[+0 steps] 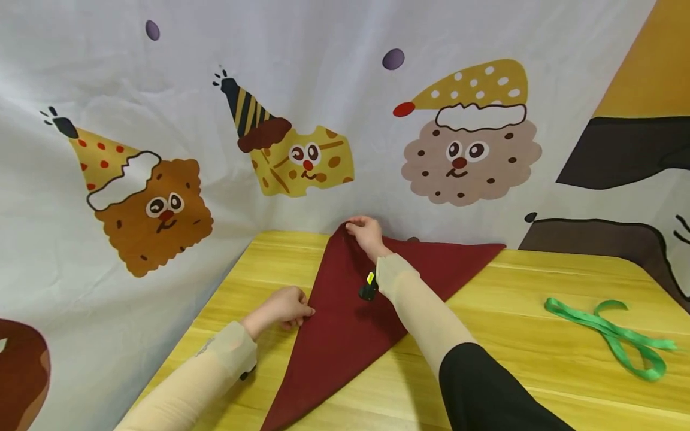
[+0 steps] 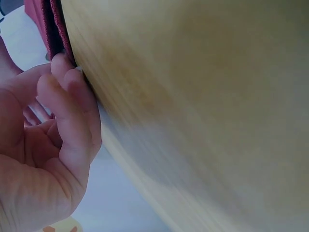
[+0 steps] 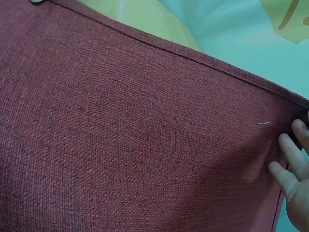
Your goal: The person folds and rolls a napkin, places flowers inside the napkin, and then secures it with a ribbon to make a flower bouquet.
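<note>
A dark red cloth [image 1: 345, 335], folded into a triangle, lies on the wooden table. At its far corner, the person's right hand [image 1: 368, 235] pinches the fabric, which is slightly raised there. In the right wrist view, woven cloth [image 3: 145, 121] with a stitched hem fills most of the picture, and the right hand's fingers [image 3: 293, 154] lie against it near the corner. The left hand [image 1: 283, 308] pinches the cloth's left edge partway down. From the left wrist, the left hand [image 2: 53, 145] shows curled fingers, with layered red hems [image 2: 57, 24] at the fingertips.
A loose green ribbon [image 1: 609, 332] lies in loops on the right side of the table [image 1: 517, 359]. Behind and to the left hangs a white backdrop [image 1: 323, 54] printed with cartoon biscuits and cheese, meeting the table's far edge.
</note>
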A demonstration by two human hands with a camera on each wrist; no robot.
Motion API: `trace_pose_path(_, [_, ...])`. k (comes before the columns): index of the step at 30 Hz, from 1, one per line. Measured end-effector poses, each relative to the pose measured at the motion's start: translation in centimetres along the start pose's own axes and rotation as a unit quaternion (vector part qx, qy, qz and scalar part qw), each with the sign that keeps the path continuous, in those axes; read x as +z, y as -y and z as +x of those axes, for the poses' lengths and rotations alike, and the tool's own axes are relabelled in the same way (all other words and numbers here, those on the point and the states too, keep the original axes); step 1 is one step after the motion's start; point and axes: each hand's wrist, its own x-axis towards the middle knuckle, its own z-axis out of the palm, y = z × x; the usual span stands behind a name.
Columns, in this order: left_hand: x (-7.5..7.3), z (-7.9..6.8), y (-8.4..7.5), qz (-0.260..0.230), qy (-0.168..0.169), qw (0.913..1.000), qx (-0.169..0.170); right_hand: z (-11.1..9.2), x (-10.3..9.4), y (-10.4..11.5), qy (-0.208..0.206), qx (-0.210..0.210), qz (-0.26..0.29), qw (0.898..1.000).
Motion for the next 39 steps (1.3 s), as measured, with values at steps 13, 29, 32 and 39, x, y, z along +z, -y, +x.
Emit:
trace_pose_path(13, [0.2, 0.0, 0.1, -0.006, 0.001, 1.0000, 0.002, -0.4, 0.5, -1.3, 0.028, 0.012, -0.053, 0.998])
trace_pose_path(29, [-0.1, -0.2, 0.1, 0.003, 0.015, 0.9997, 0.020, -0.8, 1.4, -2.6, 0.142, 0.047, -0.093, 0.984])
trace_pose_path(32, [-0.1, -0.2, 0.1, 0.002, 0.018, 0.9996, 0.021, -1.0, 1.6, -2.5, 0.165, 0.050, -0.118, 0.978])
trace_pose_path(39, [0.0, -0.1, 0.2, 0.002, 0.017, 0.9997, 0.017, -1.6, 2.2, -2.3, 0.188, 0.030, -0.175, 0.966])
